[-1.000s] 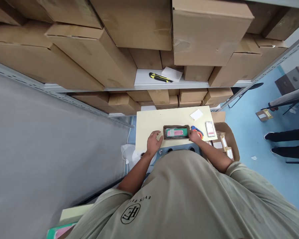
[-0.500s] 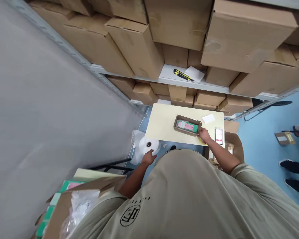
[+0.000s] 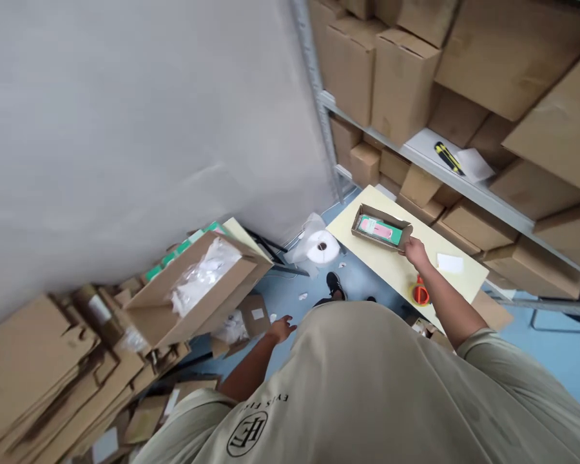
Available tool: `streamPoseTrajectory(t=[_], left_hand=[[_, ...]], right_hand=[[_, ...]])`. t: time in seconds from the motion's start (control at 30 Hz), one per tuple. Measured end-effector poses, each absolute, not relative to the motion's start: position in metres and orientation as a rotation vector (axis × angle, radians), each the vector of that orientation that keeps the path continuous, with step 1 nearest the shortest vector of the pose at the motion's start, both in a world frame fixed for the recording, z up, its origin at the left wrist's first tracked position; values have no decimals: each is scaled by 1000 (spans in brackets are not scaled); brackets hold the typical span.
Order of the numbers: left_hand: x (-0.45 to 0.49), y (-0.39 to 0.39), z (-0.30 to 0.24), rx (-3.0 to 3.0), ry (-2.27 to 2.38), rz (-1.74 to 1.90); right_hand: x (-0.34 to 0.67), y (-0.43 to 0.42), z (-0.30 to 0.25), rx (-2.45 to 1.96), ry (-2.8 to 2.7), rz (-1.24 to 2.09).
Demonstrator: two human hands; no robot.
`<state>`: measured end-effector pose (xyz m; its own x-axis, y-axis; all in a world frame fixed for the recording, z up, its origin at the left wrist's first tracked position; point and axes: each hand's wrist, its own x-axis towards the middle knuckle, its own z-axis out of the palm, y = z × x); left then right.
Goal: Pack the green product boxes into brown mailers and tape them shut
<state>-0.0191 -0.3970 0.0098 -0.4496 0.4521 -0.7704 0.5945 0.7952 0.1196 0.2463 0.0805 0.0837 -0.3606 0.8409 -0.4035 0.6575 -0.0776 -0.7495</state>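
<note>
My right hand (image 3: 415, 253) is at the right end of a brown cardboard tray (image 3: 381, 227), its fingers gripping the corner. The tray holds a green and pink packaged item (image 3: 379, 229) and stands on a cream board table (image 3: 444, 270). An orange tape dispenser (image 3: 420, 293) lies just below my right wrist. My left hand (image 3: 281, 329) hangs low over the floor with its fingers apart, holding nothing. The nearest thing to it is a small flattened cardboard box (image 3: 251, 316).
A white foam roll (image 3: 322, 247) stands on plastic beside the table. An open carton of clear plastic (image 3: 198, 290) and stacked flat cardboard (image 3: 53, 380) lie to the left. Shelves of cartons (image 3: 406, 84) and a yellow utility knife (image 3: 448, 158) are at the upper right.
The view has swung left, bringing cardboard on the floor into sight. My left hand has moved further left, away from the roll. The tray sits nearer the table's left end, with my right hand still at it.
</note>
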Motion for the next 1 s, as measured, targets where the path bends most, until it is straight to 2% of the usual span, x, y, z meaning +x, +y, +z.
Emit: streamPoseTrajectory(t=[0.17,0.4,0.6,0.77,0.87,1.0], left_hand=[[-12,-444,11,532,2269,41],[-69,-487,37,287,2569,488],[-117,-535,89,201,2909,978],[-186,-565,100,52,2974,1324],[-244,-558,93,184,2887,1268],[-304,-515,77,632,2677,766]], right_hand=[[176,64,115,-1486,-2031,1650],[80,4,167,-1120,-2241,1925],[1,-70,210,-963,-2473,1989],[-49,-126,233,-935,-2514,2052],[-71,-149,244,-883,-2515,2054],[-94,-169,255,-906,-2492,2020]])
